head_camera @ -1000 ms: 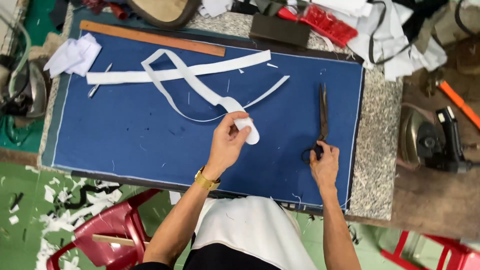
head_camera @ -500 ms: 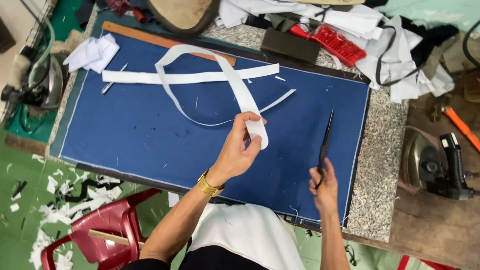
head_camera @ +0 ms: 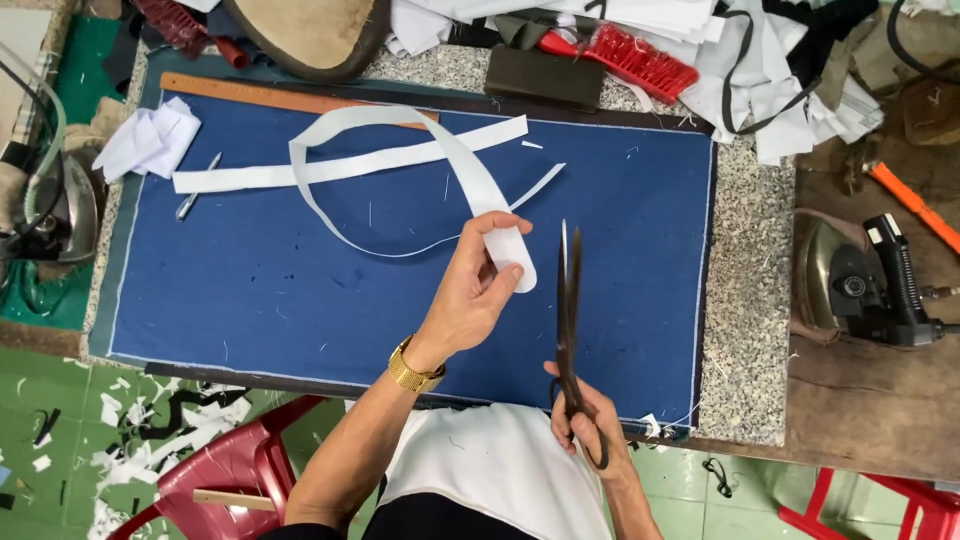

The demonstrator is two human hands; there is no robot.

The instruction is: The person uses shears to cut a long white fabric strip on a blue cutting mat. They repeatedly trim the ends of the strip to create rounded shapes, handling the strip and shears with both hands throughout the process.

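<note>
While the rounded end of the white fabric strip (head_camera: 505, 250) is pinched in the left hand (head_camera: 475, 295) above the blue mat (head_camera: 250, 290), long scissors (head_camera: 570, 330) are gripped by the right hand (head_camera: 590, 425) — blades barely parted. Light, limp cloth, judged best held near its end — taut.

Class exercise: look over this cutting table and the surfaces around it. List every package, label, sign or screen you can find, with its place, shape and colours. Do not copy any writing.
None can be made out: no package, label, sign or screen shows.
The nearest to printed matter is loose white paper: a crumpled sheet at the blue mat's far left corner and a heap along the far right edge.
</note>
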